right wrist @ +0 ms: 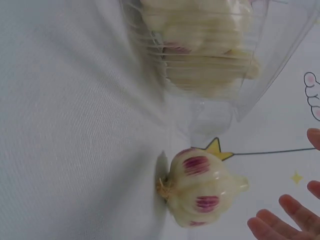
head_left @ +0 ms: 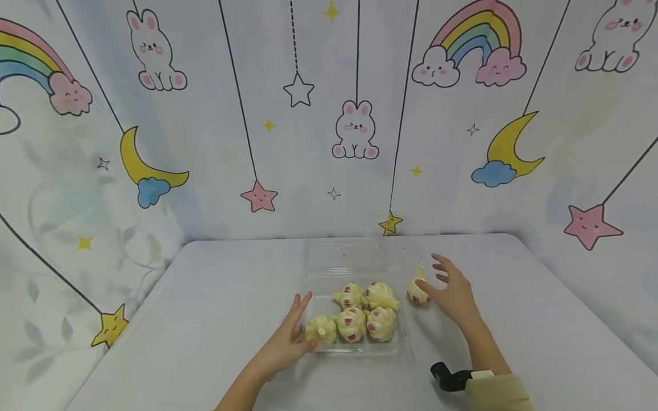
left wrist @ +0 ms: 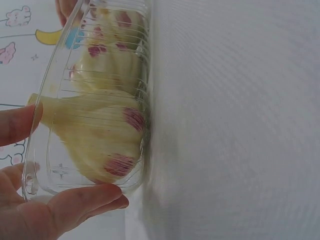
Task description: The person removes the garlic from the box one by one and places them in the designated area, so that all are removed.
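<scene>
A clear plastic box [head_left: 360, 349] with its lid [head_left: 343, 251] tipped back holds several garlic bulbs [head_left: 352, 324], pale with purple patches. My left hand [head_left: 283, 345] rests against the box's left end, thumb at the near corner and fingers stretched along the side. In the left wrist view, a garlic bulb [left wrist: 100, 135] shows through the ribbed wall beside the thumb [left wrist: 20, 125]. To the right of the box stands a loose garlic bulb [right wrist: 200, 190], stem up. My right hand [head_left: 452, 294] hovers just beside it with fingers spread, holding nothing.
A white cloth covers the table [head_left: 231, 291]. Behind it hangs a patterned curtain [head_left: 319, 188] with rabbits, stars and rainbows. A black device [head_left: 449, 378] is strapped at my right wrist, next to a beige sleeve [head_left: 498, 394].
</scene>
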`<state>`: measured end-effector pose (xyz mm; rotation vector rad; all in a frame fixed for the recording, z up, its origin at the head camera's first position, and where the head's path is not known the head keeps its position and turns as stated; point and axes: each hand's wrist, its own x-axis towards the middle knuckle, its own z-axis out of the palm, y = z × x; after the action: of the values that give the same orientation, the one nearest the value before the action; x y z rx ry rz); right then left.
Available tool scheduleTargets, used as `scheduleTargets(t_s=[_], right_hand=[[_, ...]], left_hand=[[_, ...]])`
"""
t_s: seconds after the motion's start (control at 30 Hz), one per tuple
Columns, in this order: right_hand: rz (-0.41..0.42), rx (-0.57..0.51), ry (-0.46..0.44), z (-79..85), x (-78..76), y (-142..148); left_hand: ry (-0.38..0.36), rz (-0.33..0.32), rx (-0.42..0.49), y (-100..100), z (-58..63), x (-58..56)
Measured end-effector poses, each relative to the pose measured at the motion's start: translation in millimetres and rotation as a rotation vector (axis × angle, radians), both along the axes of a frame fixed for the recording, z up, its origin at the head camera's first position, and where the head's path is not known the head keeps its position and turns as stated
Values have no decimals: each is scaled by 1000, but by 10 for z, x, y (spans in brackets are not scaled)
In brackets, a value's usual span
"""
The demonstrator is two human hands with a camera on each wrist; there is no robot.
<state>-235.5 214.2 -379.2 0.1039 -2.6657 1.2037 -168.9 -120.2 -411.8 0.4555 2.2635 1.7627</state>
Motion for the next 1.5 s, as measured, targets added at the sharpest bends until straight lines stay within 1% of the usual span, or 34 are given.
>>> scheduleTargets(t_s=[0.27,0.5,0.73,1.1,1.5], right_hand=[[23,-57,50,27,36,-136],[46,-95,46,27,33,-257],[90,-95,91,12,44,-420],[161,-165,54,-31,71,-714],[185,-155,42,-105,34,-961]], left_hand=[[5,-5,5,-4,-2,-3],[5,-11,0,-9,1,-4],[8,-12,-5,-14,-12,-8],[6,4,-10,-5,-10,-9],[5,2,-7,-4,-20,-15]])
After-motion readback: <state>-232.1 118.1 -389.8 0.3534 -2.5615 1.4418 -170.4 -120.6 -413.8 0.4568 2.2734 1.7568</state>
